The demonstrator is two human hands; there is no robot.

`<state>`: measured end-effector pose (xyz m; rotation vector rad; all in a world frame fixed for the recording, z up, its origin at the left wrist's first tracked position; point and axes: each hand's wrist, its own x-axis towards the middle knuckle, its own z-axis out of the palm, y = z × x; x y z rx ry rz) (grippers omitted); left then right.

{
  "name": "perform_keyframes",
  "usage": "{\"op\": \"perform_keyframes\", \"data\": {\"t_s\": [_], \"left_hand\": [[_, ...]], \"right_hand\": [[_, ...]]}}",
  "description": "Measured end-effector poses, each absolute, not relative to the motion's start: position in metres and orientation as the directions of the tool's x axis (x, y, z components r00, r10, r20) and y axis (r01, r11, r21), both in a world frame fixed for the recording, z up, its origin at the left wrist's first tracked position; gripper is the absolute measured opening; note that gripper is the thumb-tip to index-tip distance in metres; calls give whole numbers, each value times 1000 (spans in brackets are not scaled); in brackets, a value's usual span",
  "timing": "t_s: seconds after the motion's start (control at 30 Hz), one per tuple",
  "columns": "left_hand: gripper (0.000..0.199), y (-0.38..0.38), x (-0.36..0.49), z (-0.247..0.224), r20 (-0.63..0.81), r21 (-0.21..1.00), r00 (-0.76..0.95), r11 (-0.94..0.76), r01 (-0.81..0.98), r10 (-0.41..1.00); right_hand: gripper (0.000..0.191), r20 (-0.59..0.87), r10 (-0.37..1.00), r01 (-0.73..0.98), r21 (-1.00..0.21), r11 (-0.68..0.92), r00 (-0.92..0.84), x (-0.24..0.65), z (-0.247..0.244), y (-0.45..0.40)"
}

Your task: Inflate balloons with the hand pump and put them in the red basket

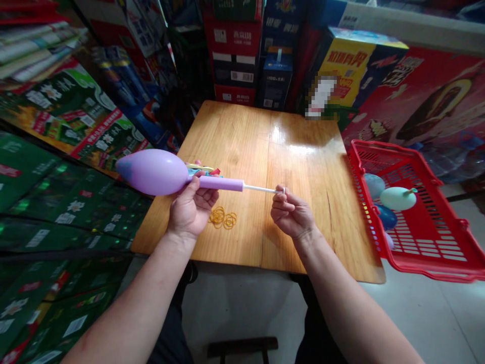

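A partly inflated purple balloon (155, 172) sits on the nozzle end of a purple hand pump (223, 183). My left hand (191, 207) is closed around the place where balloon neck and pump meet. The pump's white rod is drawn out to the right, and my right hand (290, 210) pinches the handle at its end. Behind my left hand lie several flat, uninflated balloons (206, 171), partly hidden by the pump. A small heap of yellow-brown rubber bands (223, 218) rests on the wooden table (246, 136) below the pump.
A red plastic basket (428, 268) stands to the right of the table, with several inflated balloons inside. Stacked green cartons (56, 202) line the left side. Red and blue boxes (237, 55) and a yellow-and-blue box (348, 65) stand behind the table. A dark stool (242, 347) is below.
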<state>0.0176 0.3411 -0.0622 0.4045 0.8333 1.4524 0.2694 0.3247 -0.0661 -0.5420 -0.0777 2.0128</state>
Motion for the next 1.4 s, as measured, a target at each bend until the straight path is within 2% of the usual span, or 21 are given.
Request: {"op": "perform_keyframes", "data": {"t_s": [0.17, 0.4, 0.63, 0.8, 1.0, 1.23, 1.4], "left_hand": [[29, 324, 36, -66, -294, 684, 49, 246, -686, 955], [24, 331, 36, -68, -338, 644, 34, 257, -720, 941], [22, 338, 16, -60, -244, 696, -88, 111, -710, 966], [24, 321, 36, -63, -307, 673, 36, 244, -698, 951], [18, 330, 36, -68, -395, 602, 19, 274, -750, 918], [23, 339, 16, -61, -265, 686, -89, 123, -717, 960], [31, 324, 29, -64, -286, 706, 49, 245, -664, 957]], "right_hand": [[3, -350, 833, -802, -275, -530, -429, 254, -72, 320], [4, -379, 826, -781, -316, -539, -417, 254, -72, 321], [7, -354, 860, -823, -307, -478, -367, 269, -63, 323], [5, -393, 821, -809, -254, -530, -414, 245, -68, 315], [3, -417, 812, -798, -268, -539, -409, 245, -70, 319], [4, -360, 847, -830, -262, -493, -391, 265, -65, 324], [6, -380, 820, -786, -290, -546, -428, 246, -70, 314]]}}
